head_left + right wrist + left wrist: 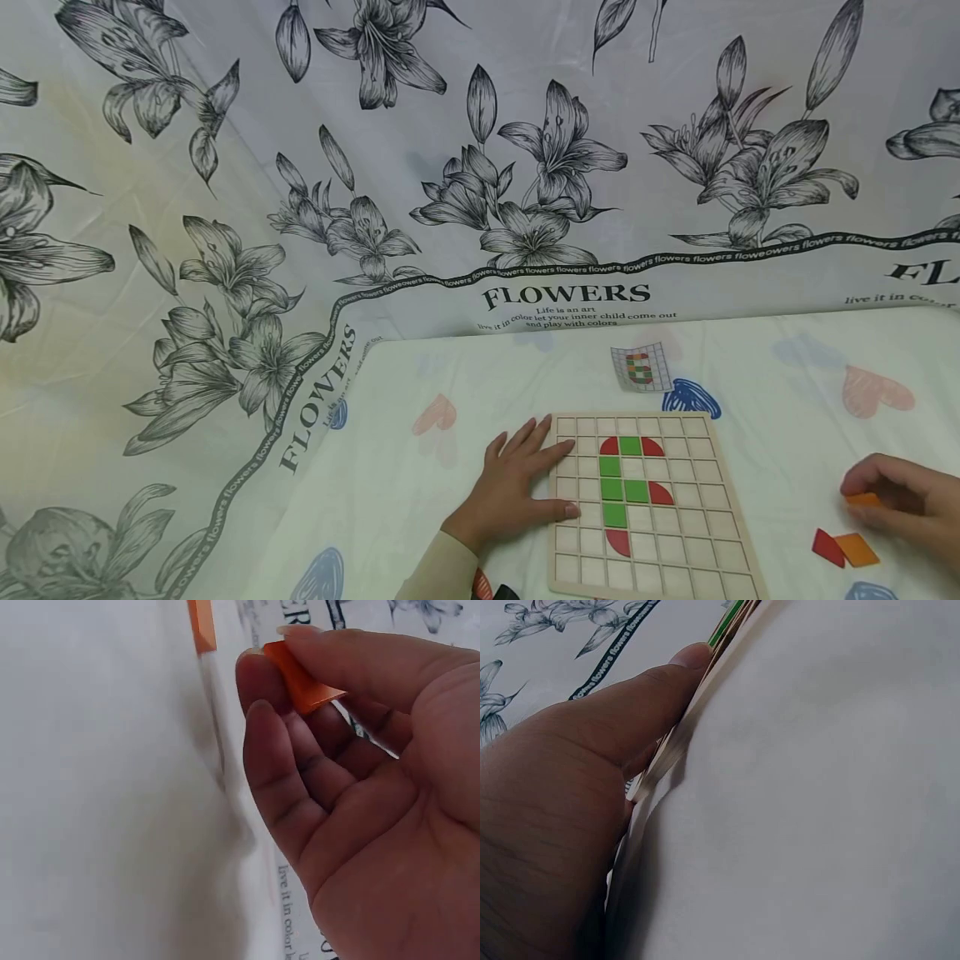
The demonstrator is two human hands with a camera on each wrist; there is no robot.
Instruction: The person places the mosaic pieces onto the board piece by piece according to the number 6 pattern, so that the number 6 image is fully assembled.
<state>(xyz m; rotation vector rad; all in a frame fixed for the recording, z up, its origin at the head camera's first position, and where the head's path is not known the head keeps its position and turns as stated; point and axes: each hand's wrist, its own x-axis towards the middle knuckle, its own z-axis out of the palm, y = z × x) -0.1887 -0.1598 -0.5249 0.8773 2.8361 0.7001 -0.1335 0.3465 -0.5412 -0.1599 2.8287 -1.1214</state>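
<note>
A wooden grid board [693, 521] lies on the cloth, with green square tiles [611, 489] and red rounded tiles [618, 542] set in several cells. My left hand [506, 492] rests at the board's left edge, fingers spread; thumb and index fingertips lie over the frame. Off to the right, my right hand [911, 504] pinches an orange tile [300, 679] between thumb and fingers, raised off the cloth. Just below that hand lie a red tile [828, 547] and another orange tile [857, 550], touching each other.
Behind the board lies a small card [641, 367] printed with a coloured pattern on a grid. A white cloth with hearts [435, 415] covers the table. A flower-printed curtain [525, 167] hangs at the back and left. A dark object [506, 592] shows at the bottom edge.
</note>
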